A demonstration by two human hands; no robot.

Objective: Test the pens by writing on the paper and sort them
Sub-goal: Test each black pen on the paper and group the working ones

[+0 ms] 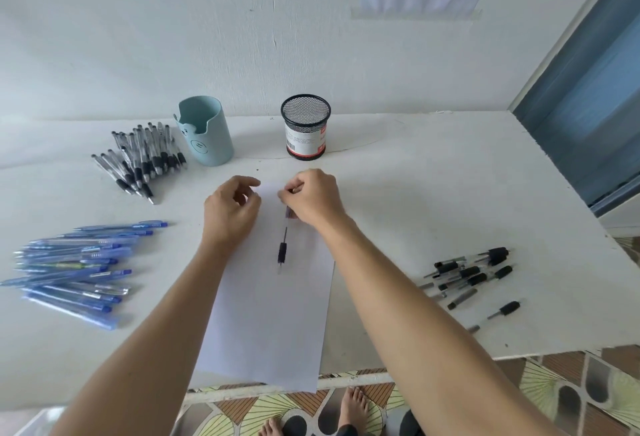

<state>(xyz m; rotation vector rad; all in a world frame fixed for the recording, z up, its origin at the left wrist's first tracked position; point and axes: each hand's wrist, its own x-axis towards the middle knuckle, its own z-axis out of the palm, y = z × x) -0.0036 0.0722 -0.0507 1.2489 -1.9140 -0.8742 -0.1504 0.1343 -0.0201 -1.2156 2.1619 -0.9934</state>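
A white sheet of paper (270,314) lies on the white table in front of me. My right hand (313,198) grips the top end of a clear pen with a dark grip (282,251), whose tip points down toward me over the paper. My left hand (231,208) hovers at the paper's upper left corner, fingers loosely curled, holding nothing. Several blue pens (74,271) lie in a pile at the left. Several clear pens with black grips (142,156) lie at the back left. Several black pens and loose parts (472,278) lie at the right.
A light blue cup (205,130) and a black mesh pen holder (305,127) stand at the back near the wall. The table's front edge runs below the paper, with a patterned floor and bare feet (353,408) beyond. A blue door frame (588,106) is at the right.
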